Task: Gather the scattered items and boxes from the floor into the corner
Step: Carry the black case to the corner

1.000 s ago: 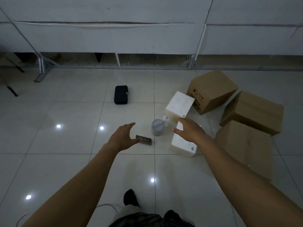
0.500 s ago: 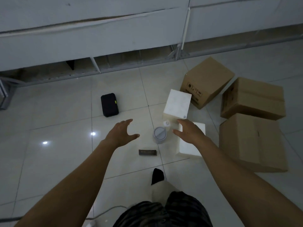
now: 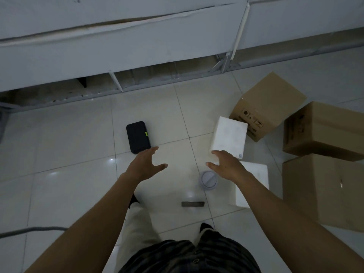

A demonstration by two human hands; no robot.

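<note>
both your arms reach out in front of you. your left hand [image 3: 145, 164] is wide, with the fingers spread, and it holds nothing. its fingertips are near the close end of the black case [image 3: 137, 136], which lies flat on the floor [image 3: 69, 154]. your right hand [image 3: 226, 166] is wide too and holds nothing. it covers the near edge of the first white box [image 3: 229, 137]; i cannot tell if it touches it. the second white box [image 3: 254, 182] is partly hidden under your right arm. the round grey tin [image 3: 208, 181] stands just beside your right hand. the small dark bar [image 3: 193, 204] lies nearer your feet. on the right sit the far brown box [image 3: 267, 105], the middle brown box [image 3: 325, 131] and the near brown box [image 3: 323, 194], close together.
</note>
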